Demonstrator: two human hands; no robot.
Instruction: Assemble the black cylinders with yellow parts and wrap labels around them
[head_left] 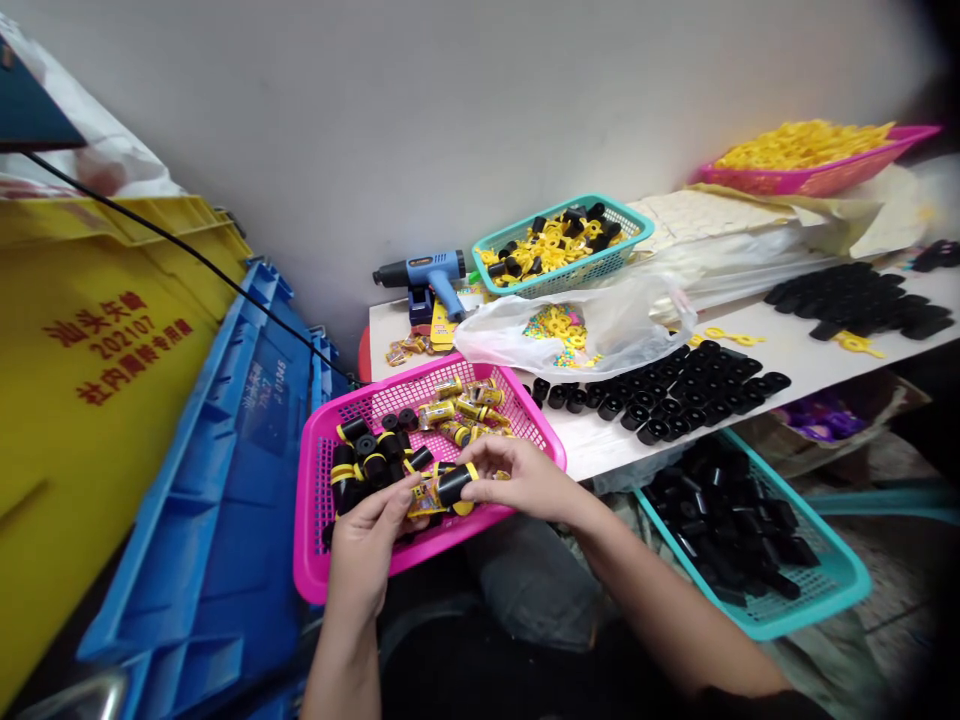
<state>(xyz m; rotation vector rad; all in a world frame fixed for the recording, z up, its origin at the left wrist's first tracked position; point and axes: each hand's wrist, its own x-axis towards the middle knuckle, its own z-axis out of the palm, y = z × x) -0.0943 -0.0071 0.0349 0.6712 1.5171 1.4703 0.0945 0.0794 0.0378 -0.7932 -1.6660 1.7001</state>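
Over the near side of a pink basket [306, 500], my two hands meet. My right hand [517, 478] grips a small black cylinder [454, 486] with a yellow rim. Between the fingers of my left hand [367, 535] is a yellow printed wrapper [424, 496], touching or overlapping the cylinder's left end; I cannot tell which. Inside the basket, black cylinders with yellow bands [381, 465] fill the left part. Several yellow printed wrapped pieces [457, 408] lie toward the back right.
A blue heat gun [427, 270] rests on the white table [592, 440]. Behind stands a teal basket [637, 235] of yellow and black parts. A plastic bag [495, 335] holds colourful bits. Rows of black cylinders [660, 395] stand rightward. Below sits another teal basket [840, 600]. Blue crates [225, 500] flank the left.
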